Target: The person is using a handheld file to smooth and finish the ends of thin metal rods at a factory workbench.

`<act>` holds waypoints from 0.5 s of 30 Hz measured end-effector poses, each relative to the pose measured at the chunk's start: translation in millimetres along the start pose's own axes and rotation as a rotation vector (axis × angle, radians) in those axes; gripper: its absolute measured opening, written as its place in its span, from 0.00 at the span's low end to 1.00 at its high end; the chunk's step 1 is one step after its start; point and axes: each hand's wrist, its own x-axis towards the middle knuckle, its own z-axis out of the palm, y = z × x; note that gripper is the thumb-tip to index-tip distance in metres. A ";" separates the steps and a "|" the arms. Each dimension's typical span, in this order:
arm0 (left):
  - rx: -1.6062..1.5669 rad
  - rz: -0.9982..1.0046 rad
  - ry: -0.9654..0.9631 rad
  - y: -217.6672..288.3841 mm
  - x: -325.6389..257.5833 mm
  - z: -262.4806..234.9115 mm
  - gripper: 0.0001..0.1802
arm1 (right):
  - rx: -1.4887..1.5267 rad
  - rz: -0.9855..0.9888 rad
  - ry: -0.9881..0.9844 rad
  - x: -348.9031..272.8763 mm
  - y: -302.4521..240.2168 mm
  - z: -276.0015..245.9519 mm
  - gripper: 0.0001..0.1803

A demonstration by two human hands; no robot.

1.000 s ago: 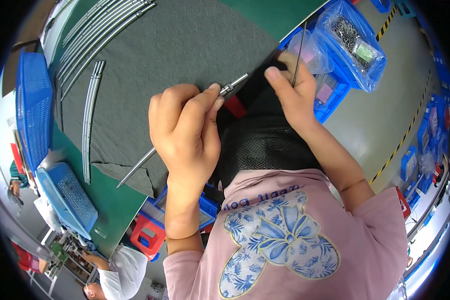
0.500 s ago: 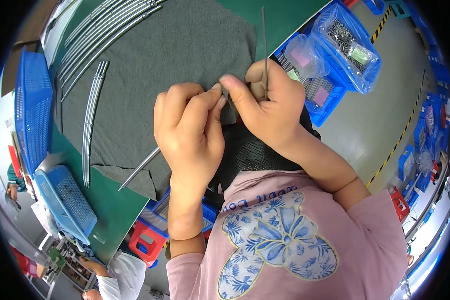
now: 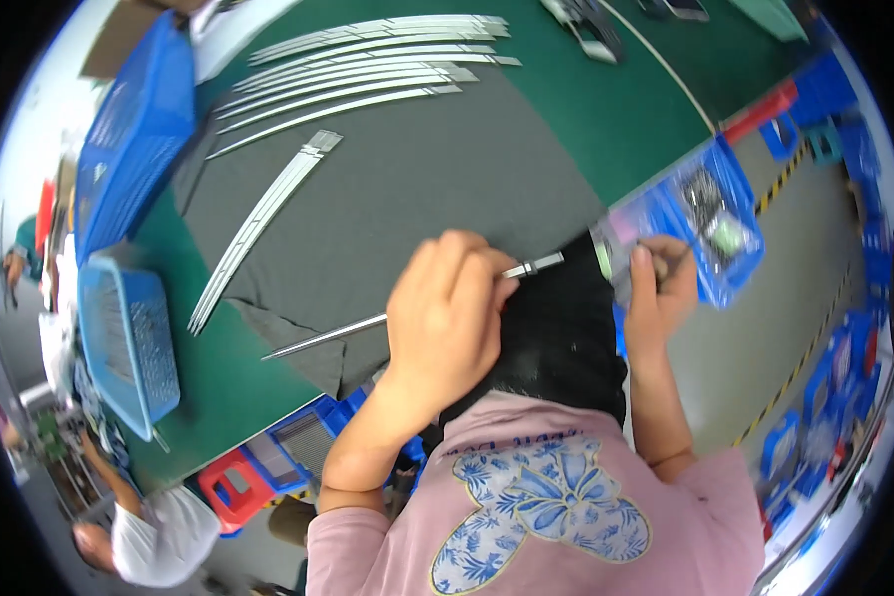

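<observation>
My left hand (image 3: pixel 447 313) is closed round a slim silver metal rod (image 3: pixel 333 336), which slants across my lap and the cloth's near edge. The rod's jointed end (image 3: pixel 534 265) sticks out past my fingers on the right. Apart from it, my right hand (image 3: pixel 663 293) is raised at the right near a blue bin (image 3: pixel 750 263). Its fingers are curled and the thumb points up; motion blurs it, and I cannot make out what it holds. Bundled silver rods (image 3: pixel 268 223) and several loose rods (image 3: pixel 368 74) lie on the grey cloth (image 3: pixel 417 169).
The green table (image 3: pixel 656 129) extends beyond the cloth. Two blue baskets (image 3: pixel 134 149) stand at the left. The right bin holds small metal parts in clear plastic. A red stool (image 3: pixel 236 492) and another person (image 3: pixel 159 541) are at the lower left.
My hands have moved apart: the right one went right and down toward the bin. The thin upright rod in it no longer shows clearly. The rod's jointed end now shows beyond my left hand.
</observation>
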 end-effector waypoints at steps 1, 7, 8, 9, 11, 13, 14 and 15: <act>-0.024 -0.039 0.000 3.0 -1.9 -5.0 0.10 | 0.063 -0.014 -0.025 2.0 -3.1 3.5 0.06; 0.120 0.217 0.060 1.2 44.1 -54.0 0.10 | 0.205 -0.127 -0.162 22.4 -14.8 22.7 0.05; 0.168 0.224 0.028 -11.2 58.6 -55.1 0.08 | 0.178 -0.164 -0.194 26.6 -15.0 25.5 0.05; 0.214 0.227 -0.010 -27.7 71.9 -52.8 0.06 | 0.148 -0.197 -0.224 30.7 -14.8 28.8 0.04; 0.235 0.221 -0.071 -61.0 95.3 -51.9 0.04 | 0.169 -0.169 -0.271 34.1 -20.6 41.4 0.04; 0.163 0.227 -0.072 -96.7 109.3 -41.6 0.04 | 0.114 -0.081 -0.251 33.8 -18.4 49.8 0.03; 0.172 0.191 -0.073 -110.8 111.9 -37.6 0.04 | 0.023 -0.090 -0.270 34.4 -14.9 49.3 0.03; 0.179 0.152 -0.077 -121.0 112.4 -33.1 0.04 | 0.037 -0.105 -0.292 35.2 -15.5 48.5 0.03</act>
